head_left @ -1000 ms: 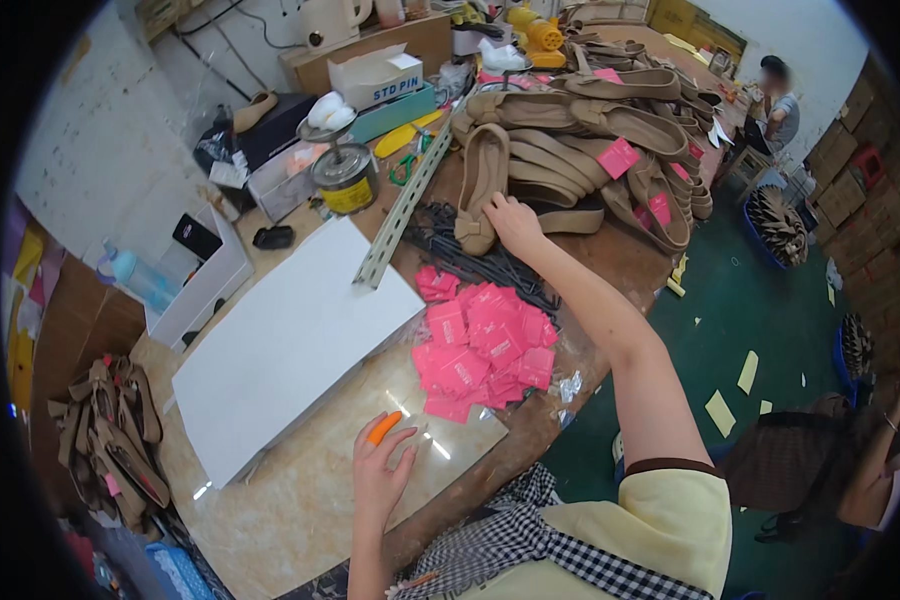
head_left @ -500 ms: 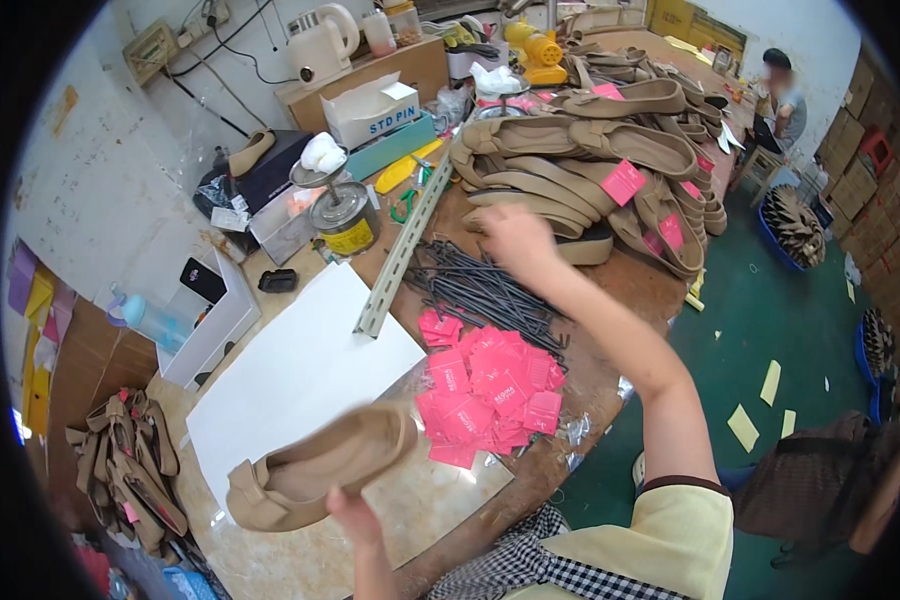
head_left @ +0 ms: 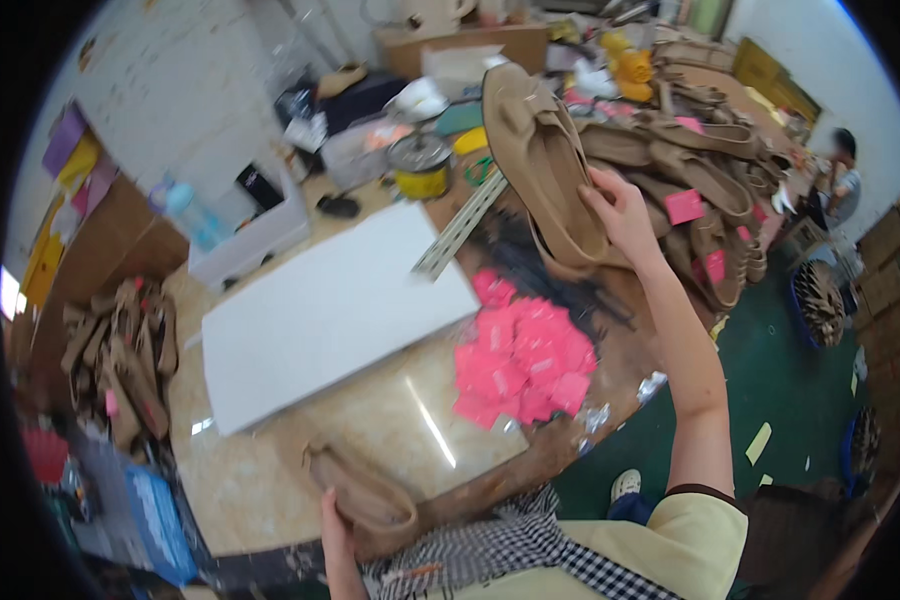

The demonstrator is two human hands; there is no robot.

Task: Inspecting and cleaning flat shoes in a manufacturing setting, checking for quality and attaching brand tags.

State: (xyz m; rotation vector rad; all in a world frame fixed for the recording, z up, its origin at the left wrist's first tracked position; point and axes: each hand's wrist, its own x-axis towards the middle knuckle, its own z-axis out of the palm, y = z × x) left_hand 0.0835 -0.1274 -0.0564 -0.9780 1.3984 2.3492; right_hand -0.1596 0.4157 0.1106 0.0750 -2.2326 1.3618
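Observation:
A tan flat shoe (head_left: 365,492) is at the table's near edge, in front of my apron, with my left hand (head_left: 336,530) closed on its side. My right hand (head_left: 625,215) pinches the side of another tan flat shoe (head_left: 545,160), which has a bow at its toe. That shoe is held up, toe pointing away, above the black rods (head_left: 550,265). Another tan edge shows just under its heel; whether I hold that too, I cannot tell. Beside the rods lies a heap of pink tags (head_left: 525,360).
A white board (head_left: 330,320) covers the table's middle, with a slotted metal strip (head_left: 462,228) at its corner. Piled tan shoes (head_left: 705,165) fill the right side; more hang at the left (head_left: 120,360). A tin (head_left: 419,165) and a white tray (head_left: 255,240) stand behind. Someone (head_left: 842,190) sits far right.
My right hand has lifted a shoe from the pile and brought it up. My left hand has drawn its shoe nearer to my body. The view has shifted.

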